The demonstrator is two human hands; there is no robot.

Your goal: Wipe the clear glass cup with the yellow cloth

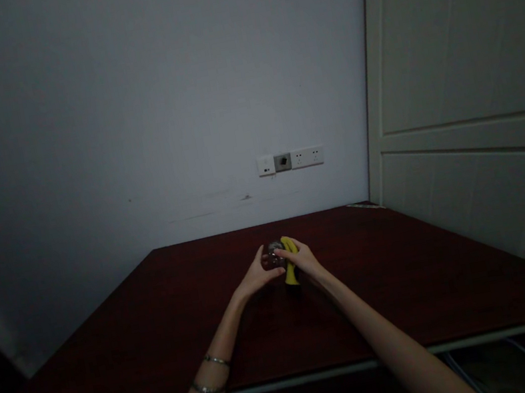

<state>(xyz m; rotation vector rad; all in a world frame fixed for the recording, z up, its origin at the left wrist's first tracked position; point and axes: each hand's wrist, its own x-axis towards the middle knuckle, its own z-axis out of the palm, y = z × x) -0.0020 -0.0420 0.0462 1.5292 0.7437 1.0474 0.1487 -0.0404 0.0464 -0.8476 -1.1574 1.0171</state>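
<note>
Over the middle of the dark red table (pixel 165 335), my two hands meet. My left hand (pixel 257 274) is curled around the left side of a small clear, shiny, rounded vessel (pixel 273 257) that looks like glass or plastic. Pinched in my right hand (pixel 304 258) is a narrow yellow cloth-like piece (pixel 291 275), which hangs down and flares at its lower end. My right thumb lies across toward the clear vessel and seems to touch it. Fingers hide part of both things. Two bracelets (pixel 210 389) circle my left forearm.
Behind the table stands a pale wall with a row of sockets (pixel 306 157). A panelled white door (pixel 467 147) borders the right side. A thin flat strip (pixel 364 206) lies at the far right corner. The table's front edge (pixel 299 379) runs beneath my forearms.
</note>
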